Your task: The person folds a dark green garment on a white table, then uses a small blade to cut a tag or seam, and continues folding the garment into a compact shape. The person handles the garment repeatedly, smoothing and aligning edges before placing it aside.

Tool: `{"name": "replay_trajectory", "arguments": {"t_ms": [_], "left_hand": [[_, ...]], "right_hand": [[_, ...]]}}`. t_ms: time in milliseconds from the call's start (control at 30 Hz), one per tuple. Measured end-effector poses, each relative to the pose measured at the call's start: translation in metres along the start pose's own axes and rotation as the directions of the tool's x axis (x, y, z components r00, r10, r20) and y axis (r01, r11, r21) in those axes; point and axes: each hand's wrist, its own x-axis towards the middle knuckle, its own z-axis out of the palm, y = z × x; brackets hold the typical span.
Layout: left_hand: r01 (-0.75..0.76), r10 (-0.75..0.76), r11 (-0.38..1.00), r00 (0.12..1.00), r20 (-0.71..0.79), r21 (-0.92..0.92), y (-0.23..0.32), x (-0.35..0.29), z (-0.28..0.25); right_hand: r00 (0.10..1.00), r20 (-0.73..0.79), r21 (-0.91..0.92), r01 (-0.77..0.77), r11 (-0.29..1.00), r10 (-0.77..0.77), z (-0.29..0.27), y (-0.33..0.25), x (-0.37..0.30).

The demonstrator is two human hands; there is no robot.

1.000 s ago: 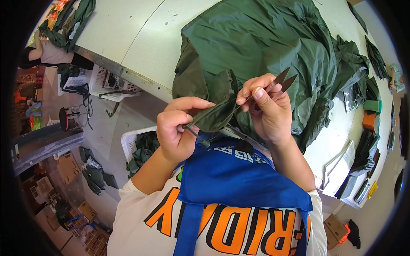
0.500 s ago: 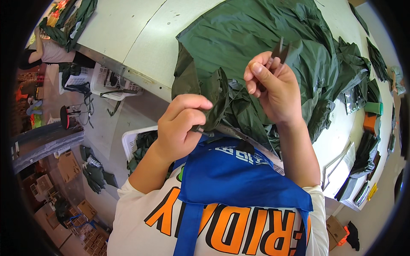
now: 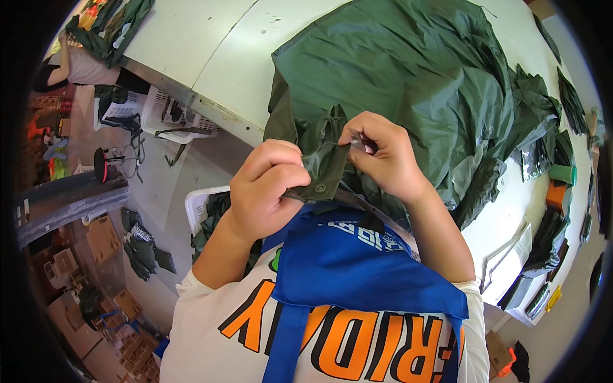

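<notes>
A large dark green waterproof garment [image 3: 389, 70] lies spread and rumpled on the white table in front of me. My left hand [image 3: 268, 185] is closed on a folded edge of it. Beside those fingers a flap of the garment shows a round metal snap [image 3: 320, 188]. My right hand [image 3: 383, 156] is closed close to the right of the left one, its fingertips at the edge of the same flap. A small part of the thread snips [image 3: 363, 143] shows between its thumb and fingers; the rest is hidden in the hand.
White plastic baskets [image 3: 153, 118] stand beyond the table's left edge, and another basket [image 3: 195, 210] with dark cloth is by my left forearm. On the table's right lie a green-and-orange box [image 3: 559, 185] and black bundles [image 3: 543, 239]. A person [image 3: 80, 67] works at the far left.
My right hand has come down and left to the flap, its snips no longer pointing up. The flap beside my left hand now lies turned with its snap showing.
</notes>
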Motion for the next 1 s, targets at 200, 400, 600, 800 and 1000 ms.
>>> {"name": "replay_trajectory", "arguments": {"t_ms": [200,400,600,800,1000], "left_hand": [[0.107,-0.096,0.979,0.993,-0.067,0.173,0.004,0.002,-0.001],[0.152,-0.152,0.988,0.985,-0.076,-0.011,0.003,0.001,-0.006],[0.09,-0.099,0.984,0.994,-0.055,-0.154,0.001,0.002,-0.007],[0.121,-0.135,0.964,0.99,-0.044,-0.238,0.002,0.002,-0.007],[0.179,-0.194,0.912,0.981,-0.005,-0.369,0.001,-0.001,-0.006]], "right_hand": [[0.895,-0.188,-0.196,0.368,0.909,-0.404,0.008,-0.005,-0.006],[0.972,0.009,-0.028,0.234,0.972,-0.234,0.008,-0.027,-0.018],[0.995,-0.087,-0.001,0.057,0.998,-0.057,-0.016,-0.015,-0.014],[0.985,-0.05,-0.008,0.165,0.986,-0.165,-0.013,-0.006,-0.014],[0.964,-0.102,-0.001,0.247,0.969,-0.246,-0.004,-0.001,-0.01]]}}
